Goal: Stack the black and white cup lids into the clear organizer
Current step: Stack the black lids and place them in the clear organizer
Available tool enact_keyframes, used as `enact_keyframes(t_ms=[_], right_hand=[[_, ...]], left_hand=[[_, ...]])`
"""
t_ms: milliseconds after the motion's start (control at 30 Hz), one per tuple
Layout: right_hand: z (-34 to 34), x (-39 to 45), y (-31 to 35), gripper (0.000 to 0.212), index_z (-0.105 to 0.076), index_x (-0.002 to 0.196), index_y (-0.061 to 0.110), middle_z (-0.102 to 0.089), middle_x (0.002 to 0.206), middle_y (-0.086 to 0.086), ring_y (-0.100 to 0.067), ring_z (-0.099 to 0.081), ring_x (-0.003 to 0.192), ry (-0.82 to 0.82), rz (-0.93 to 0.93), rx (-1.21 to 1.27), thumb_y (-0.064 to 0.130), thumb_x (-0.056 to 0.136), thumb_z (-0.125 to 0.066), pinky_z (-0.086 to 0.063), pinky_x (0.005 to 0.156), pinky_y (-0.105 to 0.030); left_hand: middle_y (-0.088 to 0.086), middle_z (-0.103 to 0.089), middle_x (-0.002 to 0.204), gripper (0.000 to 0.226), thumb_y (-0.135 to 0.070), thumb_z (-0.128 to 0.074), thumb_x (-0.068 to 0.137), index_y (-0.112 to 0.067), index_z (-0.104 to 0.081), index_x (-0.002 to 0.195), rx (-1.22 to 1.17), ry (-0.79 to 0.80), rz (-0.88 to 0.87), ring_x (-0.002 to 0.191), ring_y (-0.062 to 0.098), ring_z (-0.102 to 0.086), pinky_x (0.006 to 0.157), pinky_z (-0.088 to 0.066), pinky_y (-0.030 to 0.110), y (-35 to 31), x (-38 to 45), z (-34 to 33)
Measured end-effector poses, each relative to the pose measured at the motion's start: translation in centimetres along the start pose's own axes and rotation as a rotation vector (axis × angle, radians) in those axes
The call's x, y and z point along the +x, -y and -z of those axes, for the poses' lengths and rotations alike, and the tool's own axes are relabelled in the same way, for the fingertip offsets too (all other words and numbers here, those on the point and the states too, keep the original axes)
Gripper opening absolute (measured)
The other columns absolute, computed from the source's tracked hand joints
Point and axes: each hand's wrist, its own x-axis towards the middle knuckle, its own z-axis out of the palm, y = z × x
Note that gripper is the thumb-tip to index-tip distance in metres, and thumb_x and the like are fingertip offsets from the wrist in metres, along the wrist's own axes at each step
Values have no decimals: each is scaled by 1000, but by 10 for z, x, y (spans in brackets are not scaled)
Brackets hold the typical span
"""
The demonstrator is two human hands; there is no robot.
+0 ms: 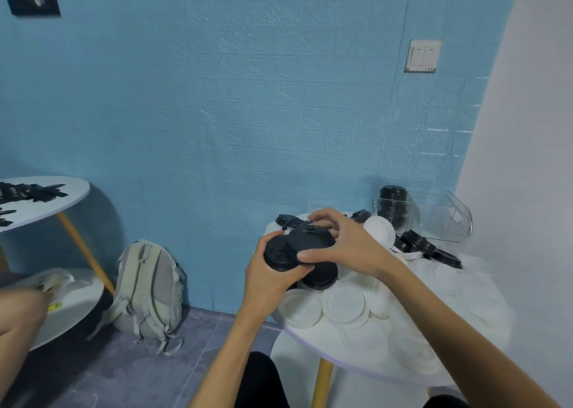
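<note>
My left hand [269,279] grips a short stack of black lids [278,254] from below, over the left edge of the white round table [313,341]. Just to its right, my right hand [339,242] curls over another black lid [310,239], thumb at the front and fingers at the back. Several white lids [345,305] cover the table in overlapping piles. More black lids [418,244] lie at the back right. The clear organizer [449,221] stands at the table's far right corner, with a stack of black lids [393,202] in its left compartment.
A beige backpack [148,289] leans against the blue wall on the floor to the left. Another white table [43,199] with dark items stands at far left, a person's arm [18,311] below it. A white wall rises on the right.
</note>
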Motion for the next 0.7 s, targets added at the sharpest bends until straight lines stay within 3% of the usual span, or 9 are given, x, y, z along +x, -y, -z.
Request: enact_keyframes(t_ms=[167, 300, 433, 533, 633, 700], right_hand=[[-29, 4, -9, 71, -63, 115, 39, -70, 116, 16, -2, -66, 109, 32, -2, 55, 55, 52, -93, -52, 103, -37], [-29, 5, -7, 66, -63, 122, 35, -69, 120, 17, 0, -65, 113, 86, 1, 94, 38, 64, -95, -50, 107, -35], [-29, 9, -8, 67, -64, 124, 33, -71, 120, 11, -5, -66, 114, 87, 1, 153, 32, 65, -95, -49, 108, -38], [-33, 8, -9, 66, -63, 126, 29, -71, 121, 8, -8, -67, 115, 108, 7, 189, 24, 68, -94, -49, 109, -37], [-34, 8, -8, 50, -63, 126, 28, -71, 123, 5, -10, -67, 115, 174, -19, 223, 21, 82, -85, -49, 108, -33], [-31, 9, -9, 37, -62, 127, 34, -70, 126, 5, -9, -67, 114, 173, -59, 231, 30, 92, -74, -52, 105, -32]], left_hand=[[-17, -61, 133, 100, -39, -95, 51, -58, -43, 134, 8, 35, -7, 119, 5, -62, 97, -57, 37, -1, -4, -6], [-5, -65, 128, 113, -30, -100, 46, -59, -37, 136, -41, 57, 5, 111, 13, -69, 91, -60, 42, -4, -7, -5], [-15, -66, 118, 105, -28, -101, 47, -53, -42, 130, -6, 23, -24, 104, 10, -69, 88, -60, 39, -5, -6, -5], [-24, -68, 109, 86, -20, -99, 55, -45, -51, 122, 20, -6, -47, 99, -1, -68, 84, -57, 25, -3, -6, -5], [-29, -67, 104, 73, -15, -96, 60, -40, -55, 115, 20, -40, -58, 95, -4, -67, 78, -52, 13, -1, -8, -3], [-26, -68, 104, 72, -18, -97, 61, -38, -56, 116, -5, -65, -49, 96, -2, -68, 82, -54, 17, 3, -7, 1]])
